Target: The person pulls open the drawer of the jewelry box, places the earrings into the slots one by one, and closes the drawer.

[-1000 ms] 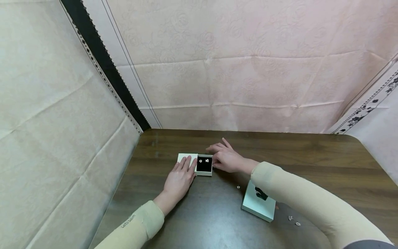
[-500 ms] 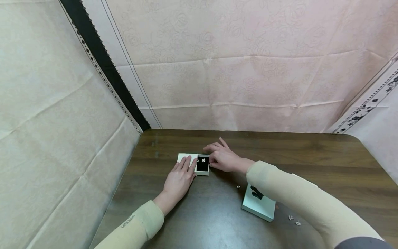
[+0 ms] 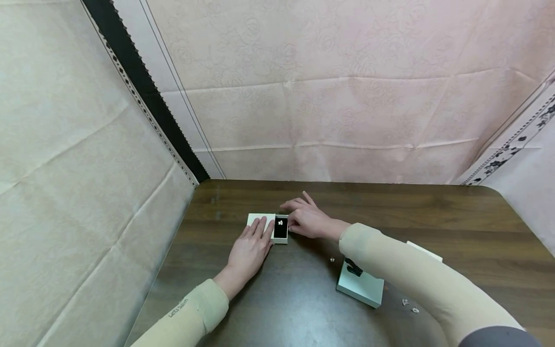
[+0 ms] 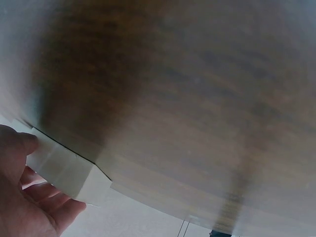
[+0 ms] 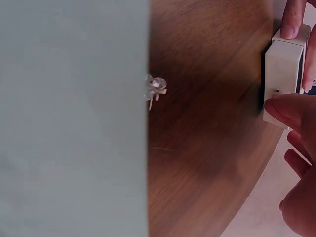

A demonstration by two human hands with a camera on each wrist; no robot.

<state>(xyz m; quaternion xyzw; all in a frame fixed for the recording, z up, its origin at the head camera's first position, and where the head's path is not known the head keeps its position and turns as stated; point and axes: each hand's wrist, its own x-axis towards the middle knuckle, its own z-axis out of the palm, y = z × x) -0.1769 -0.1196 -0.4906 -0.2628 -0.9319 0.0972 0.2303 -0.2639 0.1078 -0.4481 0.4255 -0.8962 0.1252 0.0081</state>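
Observation:
A small white drawer-style jewelry box [image 3: 261,219] lies near the middle of the table. My left hand [image 3: 250,253] grips its outer sleeve, fingers flat over the top and thumb against the side, as the left wrist view shows. From the sleeve's right end sticks out a drawer [image 5: 284,74] lined with a black pad [image 3: 281,231]. One small shiny earring [image 3: 280,222] shows on that pad. At the drawer's outer end is my right hand [image 3: 310,220], its thumb [image 5: 282,109] bent against the near side; the index fingertip is hidden in the right wrist view.
A mint-green box [image 3: 362,289] with a black bow [image 3: 353,268] stands beneath the right forearm. A white piece [image 3: 425,250] lies behind that forearm. Small sparkly pieces [image 3: 415,310] rest at the right, and another sparkly piece [image 3: 332,259] lies left of the green box.
The right hand has moved left with the drawer, which has slid further into the sleeve. Of two earrings, one has gone under the sleeve. The left hand has stayed put.

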